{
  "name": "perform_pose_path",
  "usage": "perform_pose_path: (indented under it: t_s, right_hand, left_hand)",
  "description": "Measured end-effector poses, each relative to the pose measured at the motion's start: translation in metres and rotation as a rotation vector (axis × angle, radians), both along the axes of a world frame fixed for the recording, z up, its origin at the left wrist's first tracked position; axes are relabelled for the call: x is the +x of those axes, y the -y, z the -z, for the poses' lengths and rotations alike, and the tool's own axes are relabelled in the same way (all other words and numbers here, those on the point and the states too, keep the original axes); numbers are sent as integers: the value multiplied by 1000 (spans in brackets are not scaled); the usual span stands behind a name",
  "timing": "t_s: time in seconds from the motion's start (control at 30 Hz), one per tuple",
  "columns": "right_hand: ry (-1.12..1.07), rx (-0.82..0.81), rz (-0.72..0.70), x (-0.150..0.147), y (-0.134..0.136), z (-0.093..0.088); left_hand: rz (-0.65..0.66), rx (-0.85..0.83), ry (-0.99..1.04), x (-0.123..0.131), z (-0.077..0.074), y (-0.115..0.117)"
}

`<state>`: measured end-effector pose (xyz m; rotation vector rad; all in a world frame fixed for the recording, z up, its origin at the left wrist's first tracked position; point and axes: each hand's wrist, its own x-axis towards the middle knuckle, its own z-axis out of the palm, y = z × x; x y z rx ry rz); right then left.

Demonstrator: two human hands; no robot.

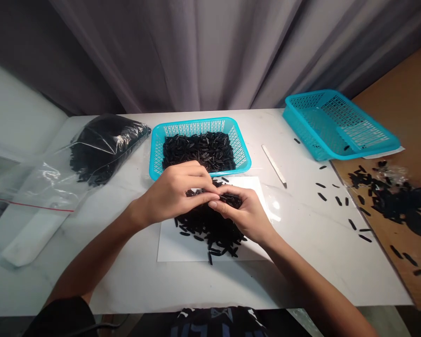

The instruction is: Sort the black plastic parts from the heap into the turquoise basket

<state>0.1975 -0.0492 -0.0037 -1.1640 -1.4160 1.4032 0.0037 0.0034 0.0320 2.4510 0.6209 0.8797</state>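
Note:
My left hand [173,192] and my right hand [245,213] meet over a heap of small black plastic pieces [210,229] lying on a white sheet [171,245]. Both hands have curled fingers pinching black pieces between the fingertips. Just beyond them stands a turquoise basket [156,150] filled with more black pieces.
A clear bag of black pieces [101,145] lies at the left with empty clear bags [31,196] beside it. A second turquoise basket [340,124] sits at the far right. A white stick [273,164] and scattered black pieces [340,201] lie on the table. More pieces cover a brown board [400,196].

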Motion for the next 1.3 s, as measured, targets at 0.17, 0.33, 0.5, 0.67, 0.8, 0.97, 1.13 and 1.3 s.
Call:
perform_pose_path:
  t_s: [0.17, 0.33, 0.5, 0.67, 0.8, 0.97, 1.13, 1.3]
  right_hand:
    - [-49, -35, -10, 2, 0, -3]
    - [-169, -123, 26, 4, -2, 3]
    - [-268, -142, 103, 6, -3, 11]
    - [-223, -84, 159, 4, -2, 9]
    - [-212, -53, 183, 5, -1, 7]
    - [-208, -30, 194, 5, 0, 6]
    - [-205, -31, 211, 5, 1, 4]
    - [-195, -31, 217, 4, 1, 4]
  left_hand:
    - [-1, 63, -4, -1, 0, -2]
    - [-66, 168, 14, -3, -4, -2]
    - [-95, 268, 12, -6, -6, -4]
    - [-132, 250, -13, -5, -6, -3]
    - [-141, 216, -8, -6, -5, -4]
    - [-125, 165, 14, -4, -6, -3]
    - [-126, 144, 32, -4, -7, -3]
    - [-119, 134, 48, -4, -10, -2]
